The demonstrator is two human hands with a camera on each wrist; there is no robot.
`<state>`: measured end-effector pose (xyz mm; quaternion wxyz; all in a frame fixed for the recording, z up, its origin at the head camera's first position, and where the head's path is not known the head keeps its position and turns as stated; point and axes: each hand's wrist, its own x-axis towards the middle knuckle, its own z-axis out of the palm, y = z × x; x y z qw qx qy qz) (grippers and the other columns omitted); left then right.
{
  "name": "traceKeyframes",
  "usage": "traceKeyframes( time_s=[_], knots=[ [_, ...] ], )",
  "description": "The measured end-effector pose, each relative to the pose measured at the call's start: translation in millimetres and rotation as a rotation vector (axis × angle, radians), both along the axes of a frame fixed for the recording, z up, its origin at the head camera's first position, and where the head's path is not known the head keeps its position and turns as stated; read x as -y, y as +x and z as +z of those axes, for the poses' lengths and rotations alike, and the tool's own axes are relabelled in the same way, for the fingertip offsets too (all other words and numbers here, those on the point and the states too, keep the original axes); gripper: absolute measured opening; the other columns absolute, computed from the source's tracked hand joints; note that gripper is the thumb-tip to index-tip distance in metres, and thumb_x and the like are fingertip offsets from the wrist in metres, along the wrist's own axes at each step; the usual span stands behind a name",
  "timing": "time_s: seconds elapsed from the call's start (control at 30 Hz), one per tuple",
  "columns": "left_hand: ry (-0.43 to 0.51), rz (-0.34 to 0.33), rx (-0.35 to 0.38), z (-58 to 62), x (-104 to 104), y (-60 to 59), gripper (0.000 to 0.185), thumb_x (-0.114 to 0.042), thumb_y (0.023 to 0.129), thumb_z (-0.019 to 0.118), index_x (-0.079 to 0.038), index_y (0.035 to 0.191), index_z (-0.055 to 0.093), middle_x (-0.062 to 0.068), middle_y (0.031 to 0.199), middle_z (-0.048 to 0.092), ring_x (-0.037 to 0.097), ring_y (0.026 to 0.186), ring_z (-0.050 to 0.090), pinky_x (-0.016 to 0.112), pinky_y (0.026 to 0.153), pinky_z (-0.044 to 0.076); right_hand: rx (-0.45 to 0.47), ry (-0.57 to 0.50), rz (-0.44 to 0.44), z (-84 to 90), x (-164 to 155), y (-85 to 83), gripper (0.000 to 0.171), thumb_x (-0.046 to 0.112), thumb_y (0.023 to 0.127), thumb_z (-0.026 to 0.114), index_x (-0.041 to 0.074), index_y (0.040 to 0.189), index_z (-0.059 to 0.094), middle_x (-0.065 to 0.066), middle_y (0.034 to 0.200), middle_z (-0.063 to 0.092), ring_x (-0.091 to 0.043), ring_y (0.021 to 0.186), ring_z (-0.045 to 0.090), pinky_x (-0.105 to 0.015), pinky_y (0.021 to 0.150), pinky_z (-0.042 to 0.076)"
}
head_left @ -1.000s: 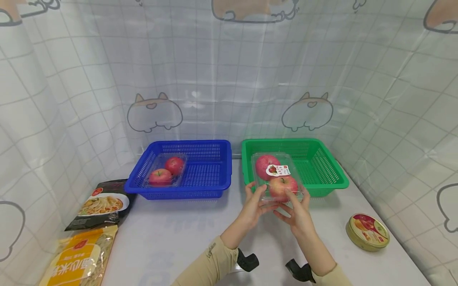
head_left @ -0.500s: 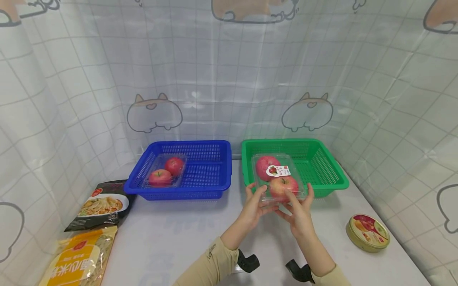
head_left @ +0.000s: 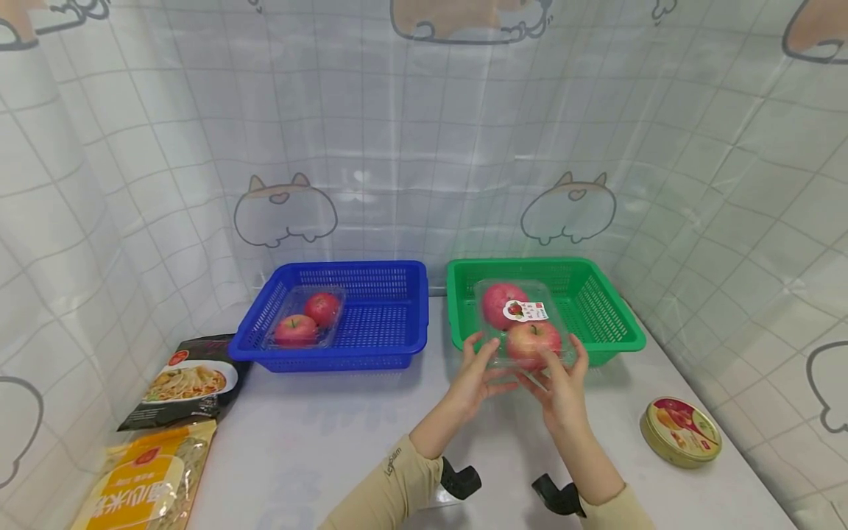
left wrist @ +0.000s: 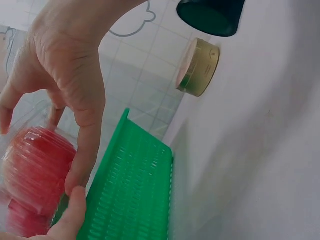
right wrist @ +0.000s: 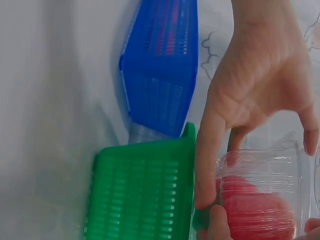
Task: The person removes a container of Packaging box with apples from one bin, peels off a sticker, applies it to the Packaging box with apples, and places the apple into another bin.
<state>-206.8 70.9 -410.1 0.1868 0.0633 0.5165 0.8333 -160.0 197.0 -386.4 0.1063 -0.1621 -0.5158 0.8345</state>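
Note:
A clear plastic box of two red apples (head_left: 523, 324) with a white label hangs tilted over the front rim of the green basket (head_left: 609, 324). My left hand (head_left: 482, 362) grips its near left corner. My right hand (head_left: 564, 372) grips the near right corner. In the left wrist view, the left hand (left wrist: 75, 182) pinches the box (left wrist: 35, 170) between thumb and forefinger beside the basket wall (left wrist: 135, 195). The right wrist view shows the right hand (right wrist: 207, 207) pinching the box (right wrist: 260, 200) the same way.
A blue basket (head_left: 391, 338) to the left holds another clear box of two apples (head_left: 306, 318). A round gold tin (head_left: 680, 430) lies at the right. Two food packets, one dark (head_left: 188, 379) and one yellow (head_left: 146, 478), lie at the left front. A tiled curtain surrounds the table.
Both hands have carried the apple box a little to the right and farther away, so more of it now hangs over the green basket.

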Motion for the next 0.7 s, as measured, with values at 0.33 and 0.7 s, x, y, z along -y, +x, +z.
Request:
traceKeyframes(
  time_s=[0.33,0.7],
  knots=[
    [-0.027,0.037,-0.004,-1.7,3,-2.7,0.066,-0.034,0.089,0.052,-0.008,0.140,0.019,0.025,0.128,0.033,0.036,0.099,0.056,0.050,0.082,0.049,0.004,-0.017,-0.031,0.8,-20,-11.4,0.069,0.029,0.092,0.056,0.032,0.142,0.008,-0.002,0.124,0.026,-0.019,0.079,0.059,-0.037,0.080,0.052],
    [-0.155,0.210,-0.030,-7.8,20,-12.8,0.054,-0.028,0.089,0.054,-0.001,0.130,0.033,0.025,0.123,0.043,0.023,0.087,0.059,0.040,0.079,0.052,0.007,-0.046,-0.084,3.0,-42,-23.4,0.067,0.027,0.090,0.058,0.031,0.140,0.015,0.001,0.123,0.030,-0.018,0.075,0.061,-0.037,0.074,0.054]
  ],
)
